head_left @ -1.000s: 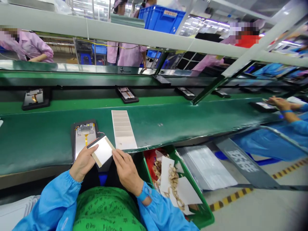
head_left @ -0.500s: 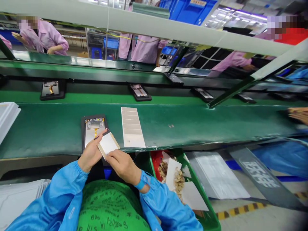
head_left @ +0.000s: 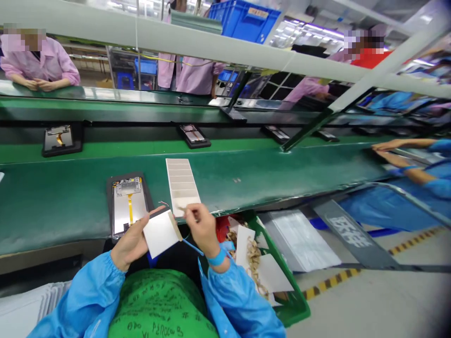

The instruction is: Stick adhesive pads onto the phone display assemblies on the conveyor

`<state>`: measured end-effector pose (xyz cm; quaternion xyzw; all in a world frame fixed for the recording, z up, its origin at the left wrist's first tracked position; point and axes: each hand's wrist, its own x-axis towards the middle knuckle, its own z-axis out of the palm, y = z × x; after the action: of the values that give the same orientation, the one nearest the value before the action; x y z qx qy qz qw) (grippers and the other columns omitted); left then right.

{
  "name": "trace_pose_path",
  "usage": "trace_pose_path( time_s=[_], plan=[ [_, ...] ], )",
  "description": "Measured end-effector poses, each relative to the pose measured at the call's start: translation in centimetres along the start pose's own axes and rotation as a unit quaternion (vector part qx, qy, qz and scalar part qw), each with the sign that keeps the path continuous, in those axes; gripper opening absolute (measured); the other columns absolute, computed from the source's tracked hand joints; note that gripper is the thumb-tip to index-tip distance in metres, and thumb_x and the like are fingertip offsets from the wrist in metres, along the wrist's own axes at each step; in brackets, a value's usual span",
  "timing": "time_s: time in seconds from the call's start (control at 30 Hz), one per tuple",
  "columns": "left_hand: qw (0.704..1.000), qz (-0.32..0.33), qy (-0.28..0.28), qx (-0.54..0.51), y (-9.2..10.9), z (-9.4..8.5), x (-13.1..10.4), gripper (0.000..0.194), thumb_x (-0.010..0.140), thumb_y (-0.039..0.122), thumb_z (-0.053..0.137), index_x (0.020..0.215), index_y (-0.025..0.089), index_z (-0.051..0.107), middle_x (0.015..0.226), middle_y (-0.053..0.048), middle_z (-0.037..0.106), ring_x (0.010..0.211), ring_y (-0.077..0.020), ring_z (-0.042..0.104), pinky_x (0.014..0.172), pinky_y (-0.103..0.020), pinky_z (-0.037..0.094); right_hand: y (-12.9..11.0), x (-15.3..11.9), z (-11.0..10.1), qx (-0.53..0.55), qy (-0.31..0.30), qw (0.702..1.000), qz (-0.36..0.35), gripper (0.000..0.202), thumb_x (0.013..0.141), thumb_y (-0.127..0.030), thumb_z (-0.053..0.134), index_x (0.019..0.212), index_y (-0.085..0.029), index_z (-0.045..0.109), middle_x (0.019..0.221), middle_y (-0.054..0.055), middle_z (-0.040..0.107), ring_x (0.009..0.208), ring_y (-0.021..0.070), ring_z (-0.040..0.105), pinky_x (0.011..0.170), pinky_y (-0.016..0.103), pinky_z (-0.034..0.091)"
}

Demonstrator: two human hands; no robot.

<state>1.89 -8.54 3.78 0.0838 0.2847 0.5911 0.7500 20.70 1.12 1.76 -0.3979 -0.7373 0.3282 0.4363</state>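
My left hand [head_left: 132,239] holds a flat white battery [head_left: 162,234] by its left side, thumb along the dark top edge. Thin wires stick up from that edge, and a tan strip [head_left: 175,226] runs down its right side. Just right of the battery, my right hand [head_left: 202,227] is closed in a pinch over the lower end of a pale sheet [head_left: 183,176] marked off in rows. What the pinch holds is too small to make out. Behind my left hand an opened tablet [head_left: 128,202] lies on the green bench, its circuit board and orange ribbon cable showing.
Opened tablets [head_left: 193,135] lie spaced along the green belt [head_left: 151,151] beyond the bench. Below the bench edge, a green crate [head_left: 299,300] holds curled tan strips and white scraps. A slanting post [head_left: 306,129] rises at right. A co-worker's hands [head_left: 394,150] are farther right.
My right hand has come off the battery and moved right and up. The battery has turned in my left hand, and its left tan strip no longer shows. The view has shifted right.
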Motion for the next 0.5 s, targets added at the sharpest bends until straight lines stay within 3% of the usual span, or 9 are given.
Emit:
trace_pose_path(
  time_s=[0.07, 0.13, 0.2, 0.27, 0.37, 0.43, 0.5],
  plan=[
    [1.000, 0.016, 0.004, 0.027, -0.5, -0.1, 0.2, 0.069, 0.077, 0.028, 0.080, 0.140, 0.018, 0.056, 0.128, -0.015, 0.068, 0.123, -0.0326, 0.061, 0.110, -0.046, 0.044, 3.3, -1.2, -4.3, -0.016, 0.109, 0.989, 0.096, 0.020, 0.094, -0.038, 0.054, 0.094, -0.019, 0.060, 0.078, 0.004, 0.068, 0.070, 0.0182, 0.066, 0.067, 0.030, 0.053],
    [0.997, 0.031, 0.034, 0.062, -1.0, -0.1, 0.7, 0.076, 0.072, 0.017, 0.082, 0.142, 0.020, 0.054, 0.124, -0.013, 0.071, 0.119, -0.0315, 0.064, 0.107, -0.044, 0.047, 7.3, -3.7, -9.3, -0.112, 0.184, 0.963, 0.163, 0.025, 0.089, -0.044, 0.058, 0.091, -0.018, 0.062, 0.080, 0.006, 0.069, 0.074, 0.0215, 0.067, 0.071, 0.034, 0.053],
    [0.992, 0.041, 0.066, 0.095, -1.5, 0.1, 1.5, 0.078, 0.071, 0.015, 0.083, 0.142, 0.020, 0.053, 0.122, -0.012, 0.072, 0.114, -0.0302, 0.067, 0.105, -0.041, 0.050, 10.7, -6.7, -13.5, -0.226, 0.179, 0.934, 0.212, 0.024, 0.084, -0.042, 0.061, 0.084, -0.019, 0.065, 0.084, 0.010, 0.070, 0.079, 0.0254, 0.067, 0.078, 0.040, 0.052],
    [0.988, 0.043, 0.085, 0.124, -2.2, 0.6, 2.4, 0.077, 0.071, 0.017, 0.083, 0.142, 0.020, 0.054, 0.122, -0.012, 0.072, 0.113, -0.0293, 0.068, 0.104, -0.040, 0.051, 12.4, -9.3, -15.9, -0.280, 0.151, 0.919, 0.232, 0.022, 0.082, -0.040, 0.061, 0.081, -0.019, 0.067, 0.097, 0.015, 0.070, 0.089, 0.0288, 0.067, 0.084, 0.044, 0.051],
    [0.985, 0.025, 0.086, 0.146, -3.6, 2.1, 3.5, 0.076, 0.070, 0.019, 0.084, 0.141, 0.021, 0.055, 0.122, -0.011, 0.072, 0.112, -0.0289, 0.068, 0.102, -0.039, 0.052, 11.0, -10.5, -14.8, -0.183, 0.119, 0.947, 0.237, 0.030, 0.089, -0.045, 0.055, 0.091, -0.018, 0.069, 0.099, 0.015, 0.072, 0.085, 0.0275, 0.068, 0.078, 0.042, 0.053],
    [0.984, 0.005, 0.082, 0.155, -4.7, 3.3, 4.0, 0.075, 0.070, 0.019, 0.084, 0.140, 0.020, 0.056, 0.122, -0.012, 0.072, 0.113, -0.0295, 0.068, 0.102, -0.040, 0.053, 8.6, -9.4, -11.8, -0.024, 0.052, 0.967, 0.250, 0.037, 0.096, -0.050, 0.047, 0.098, -0.019, 0.066, 0.088, 0.010, 0.074, 0.071, 0.0222, 0.068, 0.065, 0.035, 0.053],
    [0.982, -0.003, 0.082, 0.171, -5.5, 4.4, 4.4, 0.075, 0.070, 0.020, 0.084, 0.139, 0.019, 0.056, 0.123, -0.013, 0.071, 0.113, -0.0308, 0.067, 0.101, -0.042, 0.053, 6.2, -7.5, -8.7, 0.090, -0.030, 0.968, 0.231, 0.036, 0.097, -0.052, 0.049, 0.096, -0.019, 0.064, 0.079, 0.005, 0.073, 0.064, 0.0174, 0.066, 0.060, 0.029, 0.051]
  ],
)
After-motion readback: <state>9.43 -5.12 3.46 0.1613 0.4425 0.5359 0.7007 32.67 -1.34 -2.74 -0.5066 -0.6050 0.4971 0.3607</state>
